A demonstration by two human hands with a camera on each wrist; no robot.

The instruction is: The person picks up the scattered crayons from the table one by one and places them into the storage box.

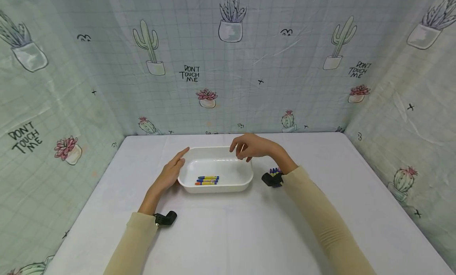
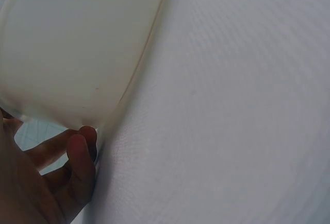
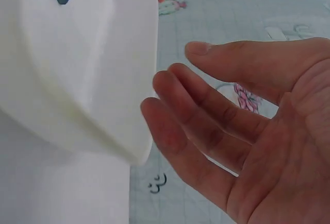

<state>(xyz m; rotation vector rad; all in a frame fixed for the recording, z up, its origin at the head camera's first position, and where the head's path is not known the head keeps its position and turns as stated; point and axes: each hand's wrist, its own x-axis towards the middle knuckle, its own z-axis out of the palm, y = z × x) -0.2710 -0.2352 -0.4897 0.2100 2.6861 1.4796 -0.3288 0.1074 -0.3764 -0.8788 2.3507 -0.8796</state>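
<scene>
Several crayons (image 1: pixel 207 180) lie in white tray (image 1: pixel 231 173); left hand (image 1: pixel 170 173) touches its left end, fingers loosely bent; right hand (image 1: pixel 252 145), fingers half-curled, thumb apart, holds nothing near right end.

The tray (image 1: pixel 233 171) looks glossy plastic, the tabletop (image 1: pixel 221 231) matt.

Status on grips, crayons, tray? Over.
Left grip touching left end of white tray. Right grip empty, near far right corner. Three crayons inside. Right wrist camera partly hides outside crayons.
</scene>
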